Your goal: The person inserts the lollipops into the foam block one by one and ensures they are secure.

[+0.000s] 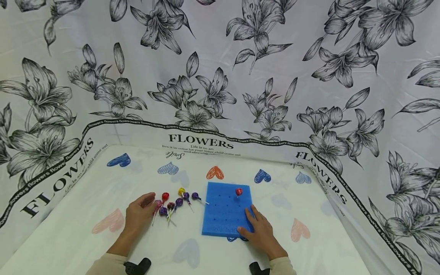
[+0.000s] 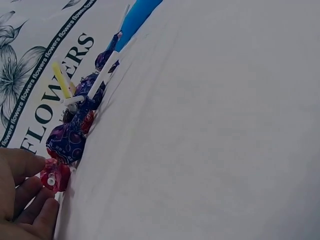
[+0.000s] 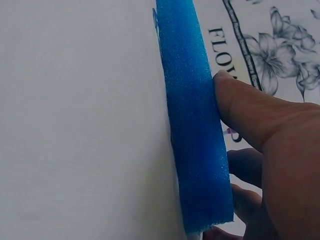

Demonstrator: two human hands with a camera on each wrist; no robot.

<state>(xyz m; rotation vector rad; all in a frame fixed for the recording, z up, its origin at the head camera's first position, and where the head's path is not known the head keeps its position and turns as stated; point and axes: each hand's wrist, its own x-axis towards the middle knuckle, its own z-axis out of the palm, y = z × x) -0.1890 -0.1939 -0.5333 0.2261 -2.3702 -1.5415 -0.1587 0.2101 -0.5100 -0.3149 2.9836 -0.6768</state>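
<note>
The pink lollipop [image 1: 158,203] lies on the bench [image 1: 154,246], left of the blue foam board [image 1: 222,223], its stick running back toward me. My left hand [image 1: 138,213] curves around its head; I can't tell whether it grips. The board's long axis runs away from me; my right hand [image 1: 260,231], fingers spread, rests against its right side.

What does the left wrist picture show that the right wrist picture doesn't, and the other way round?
Only the left wrist view shows the left hand at a pink lollipop, with purple-wrapped lollipops and a yellow stick beyond. Only the right wrist view shows the right hand, touching the blue block. Both show that block, though the left wrist view catches just part of it, plus white cloth and black lettering.
</note>
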